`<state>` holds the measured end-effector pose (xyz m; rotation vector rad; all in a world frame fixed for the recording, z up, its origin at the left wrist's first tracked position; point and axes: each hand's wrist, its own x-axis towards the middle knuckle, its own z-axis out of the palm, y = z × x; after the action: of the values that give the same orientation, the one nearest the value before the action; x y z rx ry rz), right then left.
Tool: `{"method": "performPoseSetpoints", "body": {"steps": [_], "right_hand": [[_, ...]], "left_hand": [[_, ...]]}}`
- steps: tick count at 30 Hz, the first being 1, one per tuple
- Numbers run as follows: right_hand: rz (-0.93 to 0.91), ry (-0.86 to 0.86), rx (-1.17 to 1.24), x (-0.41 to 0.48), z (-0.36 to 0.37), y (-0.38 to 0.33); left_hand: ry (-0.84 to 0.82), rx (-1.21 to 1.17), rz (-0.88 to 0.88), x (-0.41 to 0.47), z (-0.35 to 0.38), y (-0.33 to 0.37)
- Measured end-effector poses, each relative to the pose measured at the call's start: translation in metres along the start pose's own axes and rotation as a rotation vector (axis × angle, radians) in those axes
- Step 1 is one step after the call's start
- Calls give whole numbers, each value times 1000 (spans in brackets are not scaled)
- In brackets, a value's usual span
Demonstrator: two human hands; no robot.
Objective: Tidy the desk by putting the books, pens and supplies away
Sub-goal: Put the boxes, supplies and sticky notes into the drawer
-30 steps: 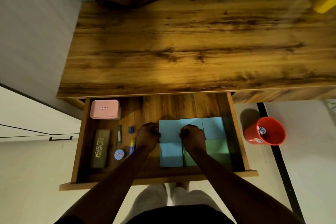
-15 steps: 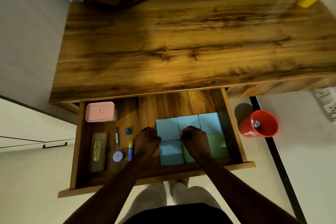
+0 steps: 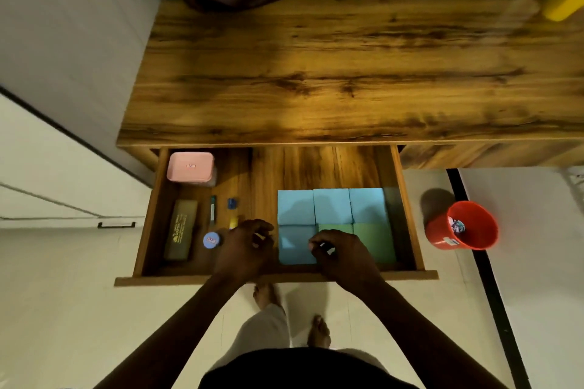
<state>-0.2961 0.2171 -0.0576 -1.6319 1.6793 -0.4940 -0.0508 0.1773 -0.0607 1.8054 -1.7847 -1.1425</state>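
The desk drawer (image 3: 158, 279) stands pulled out under the wooden desk top (image 3: 347, 73). Its left half holds a pink box (image 3: 189, 167), an olive pencil case (image 3: 180, 230), a dark pen (image 3: 213, 210), a small blue sharpener (image 3: 232, 203), a round blue cap (image 3: 211, 240) and a yellow stick (image 3: 234, 222) partly hidden by my left hand. Blue note blocks (image 3: 331, 208) and green ones (image 3: 374, 241) fill the right half. My left hand (image 3: 246, 246) hovers near the drawer front, fingers loosely curled, holding nothing. My right hand (image 3: 341, 256) hangs over the front blocks, fingers loosely curled.
A yellow bottle (image 3: 565, 0) stands at the desk's far right corner. A red bucket (image 3: 461, 224) sits on the floor right of the drawer. A grey wall runs along the left, and dark cloth hangs behind the desk. My feet are under the drawer front.
Both hands have drawn back toward the drawer front, and their fists have loosened. More of the blue blocks shows. The camera view has shifted slightly.
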Motion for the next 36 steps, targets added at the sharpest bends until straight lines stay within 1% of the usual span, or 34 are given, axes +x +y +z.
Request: {"method": "performPoseSetpoints", "body": {"steps": [5,9,12,18,25,36], "right_hand": [[-65,-78,-73,-25,-1,6],[-157,-91,-119,-43,0,14],[-196,-76,-112,-50,0,18],[-230,-79,-143,-48,1,16],[-235,-25,-182,-27,-7,9],[-205,7,-272,51,-33,-7]], "left_hand": [[34,89,114,-42,11,-7],[-45,152,221,-63,17,-12],[-49,206,226,-68,19,-16],[-28,158,207,-65,24,-22],[-21,158,223,-39,19,-15],[56,178,291,41,-1,9]]}}
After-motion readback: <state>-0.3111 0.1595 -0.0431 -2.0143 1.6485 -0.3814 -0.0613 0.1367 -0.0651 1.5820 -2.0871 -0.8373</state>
